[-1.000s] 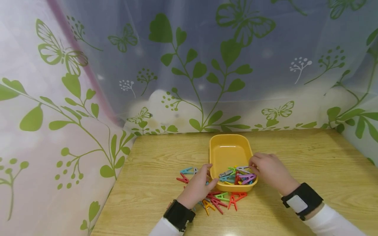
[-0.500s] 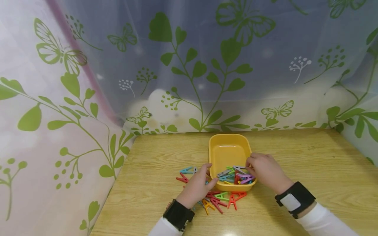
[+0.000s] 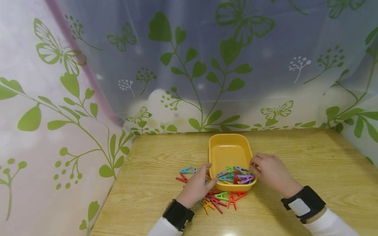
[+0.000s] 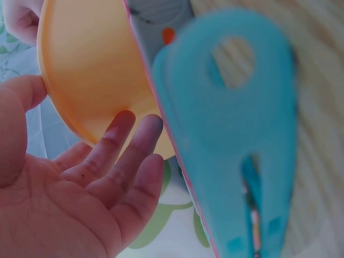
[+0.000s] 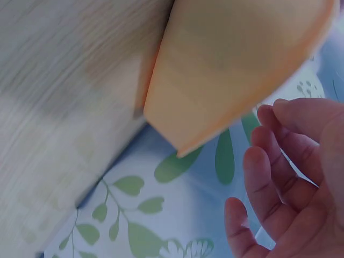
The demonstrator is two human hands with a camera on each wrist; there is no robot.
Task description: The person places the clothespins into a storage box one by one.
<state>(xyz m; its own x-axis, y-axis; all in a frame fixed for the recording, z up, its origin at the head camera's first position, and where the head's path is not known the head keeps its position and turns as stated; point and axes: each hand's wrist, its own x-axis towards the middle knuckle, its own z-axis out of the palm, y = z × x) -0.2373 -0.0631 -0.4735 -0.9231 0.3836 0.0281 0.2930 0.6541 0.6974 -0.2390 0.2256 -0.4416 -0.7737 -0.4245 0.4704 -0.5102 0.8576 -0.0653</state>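
In the head view a yellow plastic basket [image 3: 230,154] stands on the table, with a heap of colourful clothespins [image 3: 245,178] at its near end. My left hand [image 3: 195,186] rests at its near left corner, thumb tip at the rim and fingers loosely bent along the outer wall. More clothespins [image 3: 218,203] lie beside and below that hand. A turquoise clothespin [image 4: 231,118] looms large in the left wrist view. Over the basket's right rim, my right hand [image 3: 271,172] has thumb and forefinger tips together; in the right wrist view nothing shows between the fingertips [image 5: 266,115].
The wood-grain table [image 3: 310,164] extends to both sides of the basket. A curtain [image 3: 189,65] printed with leaves and butterflies hangs behind it and along the sides. Black straps [image 3: 307,203] circle both wrists.
My right hand shifted slightly left over the clothespins, then drew back right to the rim. A red clothespin in the basket now sits a little differently. The left hand stays put.
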